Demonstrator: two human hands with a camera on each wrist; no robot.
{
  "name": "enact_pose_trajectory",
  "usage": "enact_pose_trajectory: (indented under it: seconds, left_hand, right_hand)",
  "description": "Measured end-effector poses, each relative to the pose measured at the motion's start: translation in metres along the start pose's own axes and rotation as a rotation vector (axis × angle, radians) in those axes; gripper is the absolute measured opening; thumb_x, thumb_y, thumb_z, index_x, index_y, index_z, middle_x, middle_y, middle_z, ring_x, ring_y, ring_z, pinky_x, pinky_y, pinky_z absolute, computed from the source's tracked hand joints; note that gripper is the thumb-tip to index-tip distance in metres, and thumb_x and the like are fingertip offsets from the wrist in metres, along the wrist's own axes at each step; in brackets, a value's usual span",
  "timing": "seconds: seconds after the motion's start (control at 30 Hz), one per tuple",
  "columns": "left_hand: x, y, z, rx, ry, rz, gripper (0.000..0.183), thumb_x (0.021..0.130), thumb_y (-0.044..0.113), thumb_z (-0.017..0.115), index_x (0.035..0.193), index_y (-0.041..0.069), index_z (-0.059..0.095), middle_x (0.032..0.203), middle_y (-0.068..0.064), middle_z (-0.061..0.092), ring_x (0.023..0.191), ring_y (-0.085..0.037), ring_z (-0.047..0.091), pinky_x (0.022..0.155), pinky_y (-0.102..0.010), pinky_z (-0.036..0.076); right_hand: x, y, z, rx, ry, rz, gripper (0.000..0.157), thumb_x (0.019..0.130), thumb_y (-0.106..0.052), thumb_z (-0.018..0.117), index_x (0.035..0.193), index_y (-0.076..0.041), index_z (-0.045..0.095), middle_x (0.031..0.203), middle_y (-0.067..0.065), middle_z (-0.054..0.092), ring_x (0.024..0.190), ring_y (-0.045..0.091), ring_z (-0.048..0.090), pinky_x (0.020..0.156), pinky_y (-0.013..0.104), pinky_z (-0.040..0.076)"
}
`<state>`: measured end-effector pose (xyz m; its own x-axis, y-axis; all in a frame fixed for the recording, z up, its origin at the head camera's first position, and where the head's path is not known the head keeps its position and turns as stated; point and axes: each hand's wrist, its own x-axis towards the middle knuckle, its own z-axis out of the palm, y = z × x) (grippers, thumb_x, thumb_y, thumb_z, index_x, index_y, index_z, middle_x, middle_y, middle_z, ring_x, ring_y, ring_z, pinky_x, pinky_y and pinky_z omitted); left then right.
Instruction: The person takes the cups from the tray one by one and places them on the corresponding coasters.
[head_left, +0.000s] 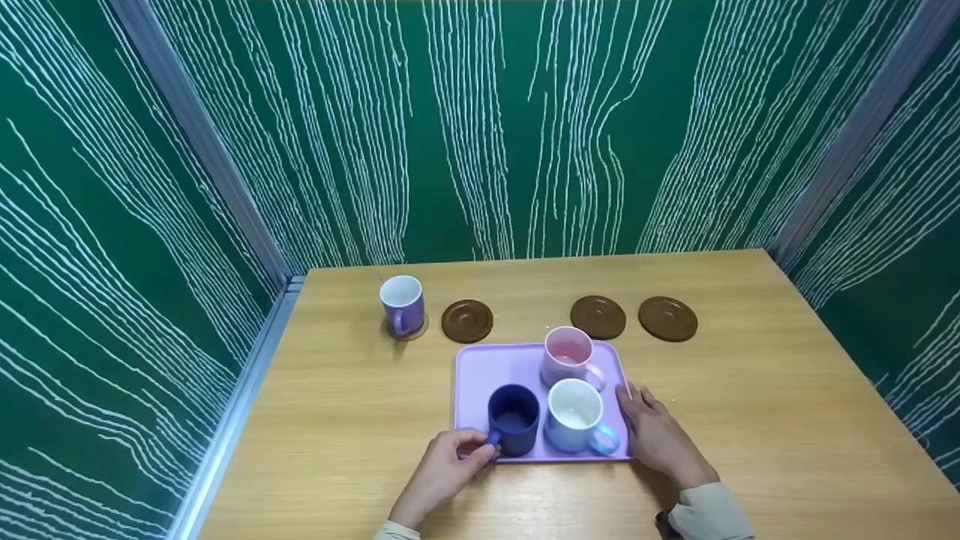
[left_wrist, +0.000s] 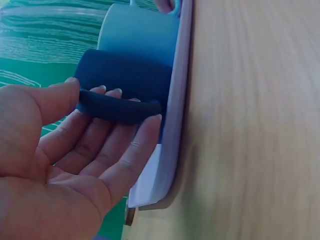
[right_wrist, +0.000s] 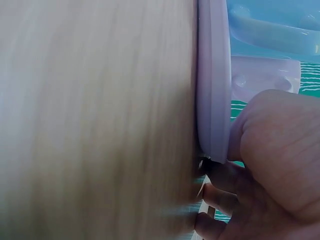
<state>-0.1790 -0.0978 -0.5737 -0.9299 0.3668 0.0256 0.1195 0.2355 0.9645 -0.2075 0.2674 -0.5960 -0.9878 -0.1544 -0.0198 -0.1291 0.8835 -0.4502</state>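
Observation:
My left hand (head_left: pixel 444 471) holds the handle of a dark blue mug (head_left: pixel 514 420), which stands upright at the front of a lilac tray (head_left: pixel 491 360). In the left wrist view, the thumb and fingers are around the mug's handle (left_wrist: pixel 122 107). At the tray's right edge, my right hand (head_left: pixel 664 435) grips the rim, its thumb on the tray side and its other fingers outside, partly hidden. A light blue and white mug (head_left: pixel 564 427) sits right of the dark one. Behind it stands a pink mug (head_left: pixel 556 369), also on the tray.
A purple mug (head_left: pixel 403 306) stands on a coaster (head_left: pixel 409 335) at the back left. Beyond the tray lie three brown round coasters, one to the left (head_left: pixel 467 321), another behind the pink mug (head_left: pixel 598 316) and a third farther right (head_left: pixel 667 319). Green patterned walls border the wooden table (head_left: pixel 345 420).

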Motion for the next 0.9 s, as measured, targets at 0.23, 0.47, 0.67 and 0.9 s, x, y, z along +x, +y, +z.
enact_pose_trajectory:
  seconds: [0.23,0.47,0.67,0.9]
  left_hand:
    - [0.003,0.001,0.005,-0.138,-0.036,-0.051,0.013,0.101,0.004,0.063,0.102,-0.003,0.074,0.101,-0.017,0.077,0.097,-0.036,0.074,0.082,-0.043,0.063]
    - [0.003,0.001,0.007,-0.135,-0.008,-0.063,0.011,0.099,0.000,0.064,0.097,-0.002,0.075,0.094,-0.016,0.076,0.093,-0.030,0.074,0.084,-0.044,0.062]
    - [0.001,0.001,0.010,-0.156,0.027,-0.045,0.011,0.098,-0.002,0.064,0.095,-0.003,0.075,0.092,-0.012,0.076,0.090,-0.025,0.074,0.084,-0.041,0.062]
    - [0.002,0.001,0.011,-0.121,0.041,-0.038,0.011,0.098,-0.001,0.065,0.094,-0.003,0.074,0.088,-0.009,0.075,0.085,-0.014,0.071,0.082,-0.034,0.062]
  right_hand:
    - [-0.001,0.000,0.000,-0.021,0.062,-0.042,0.053,0.105,-0.009,0.050,0.154,0.006,0.040,0.159,0.030,0.038,0.145,0.059,0.032,0.113,0.071,0.032]
    - [0.000,-0.002,-0.001,-0.008,0.022,-0.014,0.056,0.105,-0.011,0.051,0.157,0.003,0.036,0.161,0.030,0.033,0.147,0.059,0.027,0.114,0.072,0.030]
    - [0.001,-0.002,-0.001,-0.004,0.012,-0.008,0.057,0.105,-0.012,0.051,0.157,0.003,0.035,0.163,0.028,0.032,0.148,0.058,0.026,0.114,0.072,0.029]
    - [0.001,0.000,0.000,-0.001,0.003,0.005,0.056,0.106,-0.013,0.050,0.158,0.001,0.034,0.163,0.028,0.031,0.148,0.057,0.025,0.115,0.071,0.028]
